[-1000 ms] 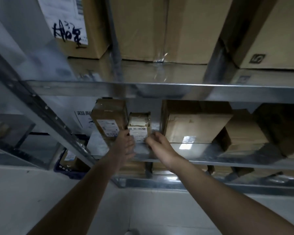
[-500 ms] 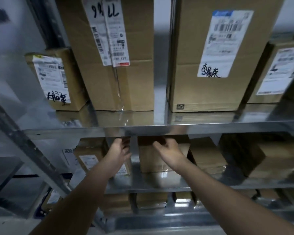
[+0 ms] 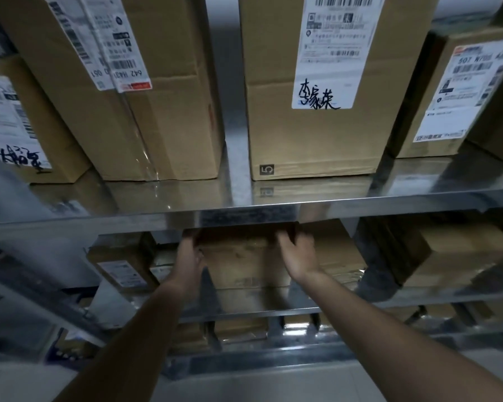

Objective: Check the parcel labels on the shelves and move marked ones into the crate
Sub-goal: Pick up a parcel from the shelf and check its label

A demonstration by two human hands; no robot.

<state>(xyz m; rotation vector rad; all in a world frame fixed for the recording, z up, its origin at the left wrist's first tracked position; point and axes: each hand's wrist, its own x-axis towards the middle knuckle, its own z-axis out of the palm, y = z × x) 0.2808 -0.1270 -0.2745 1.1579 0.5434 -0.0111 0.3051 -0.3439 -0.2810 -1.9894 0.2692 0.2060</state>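
Observation:
A plain brown parcel (image 3: 241, 259) stands on the middle shelf, its top hidden under the upper shelf's metal edge (image 3: 244, 217). My left hand (image 3: 188, 258) holds its left side, fingers curled at the upper corner. My right hand (image 3: 298, 253) grips its upper right edge, fingertips partly hidden in shadow. On the upper shelf, a large box (image 3: 317, 134) carries a label with black handwriting, and so does a smaller box (image 3: 21, 152) at the far left. A blue crate (image 3: 57, 352) shows low at the left, blurred.
More labelled boxes stand on the upper shelf (image 3: 134, 111) (image 3: 447, 91). Further parcels (image 3: 119, 268) (image 3: 453, 256) flank the held one on the middle shelf, and several sit on the bottom shelf. A slanted metal upright (image 3: 41, 285) runs at the left.
My view has tilted up and moved closer to the shelves. Both hands left the small labelled parcel, shifted right, and now hold the plain brown parcel by its sides.

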